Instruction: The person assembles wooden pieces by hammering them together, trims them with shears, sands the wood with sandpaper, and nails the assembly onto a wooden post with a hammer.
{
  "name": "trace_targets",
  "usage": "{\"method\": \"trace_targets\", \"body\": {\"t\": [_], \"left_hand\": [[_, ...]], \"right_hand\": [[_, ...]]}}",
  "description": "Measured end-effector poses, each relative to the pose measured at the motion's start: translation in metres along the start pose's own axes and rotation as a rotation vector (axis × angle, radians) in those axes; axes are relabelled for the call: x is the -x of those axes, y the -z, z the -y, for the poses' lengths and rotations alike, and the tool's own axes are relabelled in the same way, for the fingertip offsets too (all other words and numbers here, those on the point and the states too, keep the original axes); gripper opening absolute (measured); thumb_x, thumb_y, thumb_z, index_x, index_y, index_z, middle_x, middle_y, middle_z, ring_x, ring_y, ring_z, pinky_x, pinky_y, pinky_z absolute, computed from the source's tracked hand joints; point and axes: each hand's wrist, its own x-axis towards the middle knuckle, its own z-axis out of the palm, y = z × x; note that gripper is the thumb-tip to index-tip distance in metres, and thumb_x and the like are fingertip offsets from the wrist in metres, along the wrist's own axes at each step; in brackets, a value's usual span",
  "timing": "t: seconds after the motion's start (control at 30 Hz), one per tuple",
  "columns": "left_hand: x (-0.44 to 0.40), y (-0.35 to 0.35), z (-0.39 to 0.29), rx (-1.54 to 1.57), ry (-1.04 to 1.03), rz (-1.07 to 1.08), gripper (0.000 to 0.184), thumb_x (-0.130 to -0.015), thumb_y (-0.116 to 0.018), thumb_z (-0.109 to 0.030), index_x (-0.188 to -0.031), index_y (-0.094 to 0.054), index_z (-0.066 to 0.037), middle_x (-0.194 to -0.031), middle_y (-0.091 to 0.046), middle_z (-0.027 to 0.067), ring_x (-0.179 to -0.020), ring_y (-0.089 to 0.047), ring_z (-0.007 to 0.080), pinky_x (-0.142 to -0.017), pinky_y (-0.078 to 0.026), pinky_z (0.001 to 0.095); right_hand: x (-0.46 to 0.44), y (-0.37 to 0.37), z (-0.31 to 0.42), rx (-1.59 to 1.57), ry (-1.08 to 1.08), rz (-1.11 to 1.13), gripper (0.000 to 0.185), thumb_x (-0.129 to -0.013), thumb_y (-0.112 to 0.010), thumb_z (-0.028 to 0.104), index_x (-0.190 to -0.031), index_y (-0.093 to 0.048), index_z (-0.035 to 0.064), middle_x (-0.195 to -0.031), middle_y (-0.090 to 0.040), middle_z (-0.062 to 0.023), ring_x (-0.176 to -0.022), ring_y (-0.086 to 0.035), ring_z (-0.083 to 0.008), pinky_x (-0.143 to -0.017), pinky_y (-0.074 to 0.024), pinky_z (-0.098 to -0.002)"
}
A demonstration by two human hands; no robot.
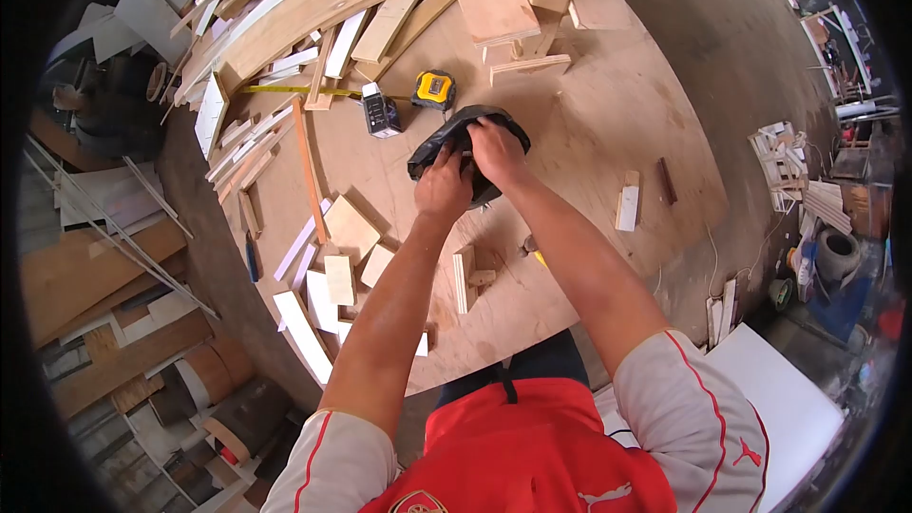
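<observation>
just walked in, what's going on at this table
Someone has both bare hands, left and right, on a black, bag-like thing over a wooden table; exactly what it is isn't clear. Just beyond it sit a yellow and black tape measure, its blade run out leftward, and a small dark box. Wood offcuts lie about the tabletop.

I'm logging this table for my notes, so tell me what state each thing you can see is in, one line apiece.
Black item: held in both hands; open or shut unclear
Left hand: closed on the black item
Right hand: closed on the black item
Tape measure: blade pulled out
Black-and-white box: sealed or opened, cannot tell
Plywood tabletop: partly covered with wood pieces
Reddish-brown piece: lying flat
</observation>
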Motion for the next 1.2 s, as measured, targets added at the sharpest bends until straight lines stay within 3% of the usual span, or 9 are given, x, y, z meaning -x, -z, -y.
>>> {"method": "trace_targets", "body": {"t": [0.17,0.37,0.6,0.7,0.73,0.77,0.87,0.97,1.2], "left_hand": [[-0.001,-0.003,0.007,-0.012,0.060,0.069,0.048,-0.100,-0.065,-0.035,-0.142,-0.065,-0.011,-0.145,-0.064,0.0158,-0.120,-0.068,0.0382,-0.103,-0.055,0.0473],[-0.001,0.008,-0.002,0.032,0.114,0.066,0.046,-0.098,-0.068,-0.037,-0.136,-0.069,-0.012,-0.131,-0.071,0.0165,-0.116,-0.070,0.0369,-0.099,-0.057,0.0482],[-0.003,0.005,-0.006,0.141,0.166,-0.050,0.037,-0.096,-0.073,-0.035,-0.120,-0.077,-0.008,-0.108,-0.077,0.0181,-0.102,-0.075,0.0381,-0.090,-0.058,0.0474],[-0.010,0.000,-0.008,0.569,0.299,-0.160,0.035,-0.098,-0.076,-0.035,-0.111,-0.079,-0.003,-0.092,-0.079,0.0144,-0.085,-0.077,0.0282,-0.078,-0.059,0.0388],[-0.008,0.008,-0.022,0.826,0.331,-0.168,0.043,-0.101,-0.075,-0.040,-0.103,-0.077,0.003,-0.081,-0.074,0.0052,-0.061,-0.063,0.0089,-0.056,-0.050,0.0263],[-0.008,0.009,-0.022,0.897,0.355,-0.123,0.042,-0.101,-0.075,-0.040,-0.101,-0.078,0.002,-0.081,-0.074,0.0039,-0.061,-0.063,0.0087,-0.055,-0.049,0.0255],[-0.007,0.010,-0.024,1.065,0.407,-0.042,0.037,-0.101,-0.076,-0.039,-0.098,-0.078,-0.002,-0.083,-0.074,0.0012,-0.061,-0.063,0.0080,-0.054,-0.047,0.0234],[-0.003,0.010,-0.027,1.139,0.424,-0.064,0.034,-0.099,-0.078,-0.038,-0.094,-0.078,-0.005,-0.082,-0.073,0.0006,-0.061,-0.062,0.0069,-0.053,-0.046,0.0225],[0.002,0.011,-0.030,1.222,0.401,-0.045,0.033,-0.098,-0.079,-0.036,-0.092,-0.076,-0.004,-0.083,-0.074,0.0014,-0.063,-0.064,0.0083,-0.056,-0.049,0.0230]], "right_hand": [[-0.015,0.013,-0.007,0.025,-0.037,0.190,0.017,-0.090,-0.068,0.009,-0.104,-0.077,0.0074,-0.114,-0.075,-0.0200,-0.098,-0.074,-0.0383,-0.086,-0.0587,-0.0498],[-0.008,0.029,-0.009,-0.129,-0.085,0.155,0.009,-0.090,-0.069,0.011,-0.092,-0.077,0.0071,-0.089,-0.077,-0.0160,-0.089,-0.075,-0.0374,-0.081,-0.0580,-0.0489],[-0.001,0.042,-0.007,-0.269,-0.141,0.137,0.010,-0.089,-0.074,0.014,-0.094,-0.078,0.0064,-0.092,-0.077,-0.0160,-0.089,-0.075,-0.0358,-0.082,-0.0580,-0.0461],[0.006,0.042,-0.015,-0.465,-0.155,0.124,0.013,-0.088,-0.076,0.017,-0.093,-0.078,0.0046,-0.093,-0.077,-0.0171,-0.089,-0.075,-0.0345,-0.083,-0.0576,-0.0446],[0.010,0.045,-0.015,-0.513,-0.160,0.148,0.014,-0.088,-0.077,0.017,-0.094,-0.078,0.0043,-0.092,-0.077,-0.0171,-0.089,-0.076,-0.0337,-0.083,-0.0576,-0.0435],[0.013,0.048,-0.014,-0.560,-0.163,0.172,0.016,-0.087,-0.078,0.018,-0.095,-0.078,0.0040,-0.092,-0.077,-0.0172,-0.088,-0.076,-0.0328,-0.082,-0.0575,-0.0424],[0.025,0.052,-0.013,-0.664,-0.150,0.158,0.015,-0.093,-0.077,0.019,-0.096,-0.079,0.0043,-0.085,-0.078,-0.0112,-0.080,-0.075,-0.0221,-0.072,-0.0570,-0.0366],[0.032,0.076,-0.002,-0.982,-0.468,0.296,0.015,-0.102,-0.072,0.019,-0.099,-0.078,0.0062,-0.083,-0.074,0.0009,-0.069,-0.061,-0.0081,-0.062,-0.0514,-0.0276],[0.043,0.085,-0.003,-1.133,-0.489,0.265,0.015,-0.104,-0.070,0.021,-0.104,-0.076,0.0078,-0.084,-0.069,0.0041,-0.068,-0.056,-0.0048,-0.057,-0.0457,-0.0245]]}}
